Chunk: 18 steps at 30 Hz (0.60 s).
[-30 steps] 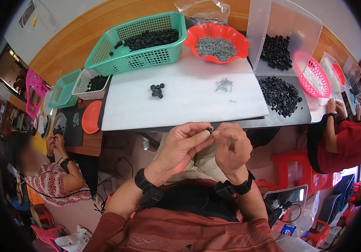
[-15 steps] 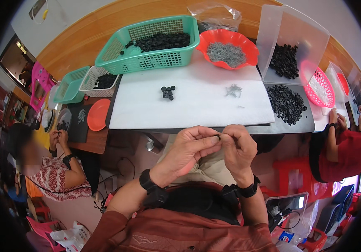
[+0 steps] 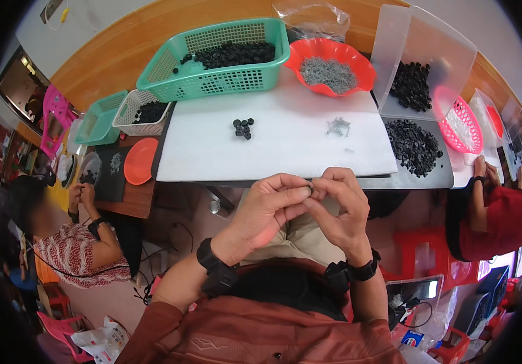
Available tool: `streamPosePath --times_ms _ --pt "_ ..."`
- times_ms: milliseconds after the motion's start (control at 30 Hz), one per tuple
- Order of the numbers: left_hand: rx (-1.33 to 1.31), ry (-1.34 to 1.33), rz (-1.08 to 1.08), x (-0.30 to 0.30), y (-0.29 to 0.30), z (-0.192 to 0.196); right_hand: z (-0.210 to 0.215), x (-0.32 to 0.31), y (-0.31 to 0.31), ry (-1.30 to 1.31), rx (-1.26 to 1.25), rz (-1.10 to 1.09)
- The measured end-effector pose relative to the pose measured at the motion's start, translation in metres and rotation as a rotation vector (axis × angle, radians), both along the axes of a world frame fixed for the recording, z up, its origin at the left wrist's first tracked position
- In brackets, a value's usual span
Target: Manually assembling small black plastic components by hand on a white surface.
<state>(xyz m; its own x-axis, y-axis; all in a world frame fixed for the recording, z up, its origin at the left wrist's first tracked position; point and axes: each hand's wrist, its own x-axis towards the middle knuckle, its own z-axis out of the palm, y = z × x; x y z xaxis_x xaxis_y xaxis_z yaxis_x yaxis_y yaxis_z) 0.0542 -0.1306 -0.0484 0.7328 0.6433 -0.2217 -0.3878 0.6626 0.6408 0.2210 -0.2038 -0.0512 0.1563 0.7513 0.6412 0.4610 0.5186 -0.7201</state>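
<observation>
My left hand (image 3: 267, 209) and my right hand (image 3: 340, 206) meet fingertip to fingertip in front of the table edge, pinching one small black ring-shaped part (image 3: 310, 188) between them. Whether a metal piece is in it is too small to tell. On the white mat (image 3: 212, 155) beyond lie a small cluster of black parts (image 3: 243, 127) and a few small metal clips (image 3: 338, 126). Both wrists wear black bands.
At the back stand a green basket (image 3: 212, 82) of black parts, a red bowl (image 3: 358, 79) of metal clips, a clear bin (image 3: 443, 54) and a tray (image 3: 419, 179) of black parts, a pink basket (image 3: 461, 124). A person sits left (image 3: 73, 255), another right (image 3: 504, 218).
The view has tilted slightly, so the table sits lower in the picture. My hands stay together at the small part, fingers shifting only a little.
</observation>
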Motion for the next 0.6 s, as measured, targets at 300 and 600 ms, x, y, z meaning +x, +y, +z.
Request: streamPosePath --times_ms 300,600 --pt "0.013 0.004 -0.034 -0.002 0.000 0.008 0.002 0.000 0.001 -0.039 0.023 -0.015" --pt "-0.023 0.013 -0.024 0.000 -0.003 0.009 -0.003 -0.003 0.000 -0.012 0.005 -0.020"
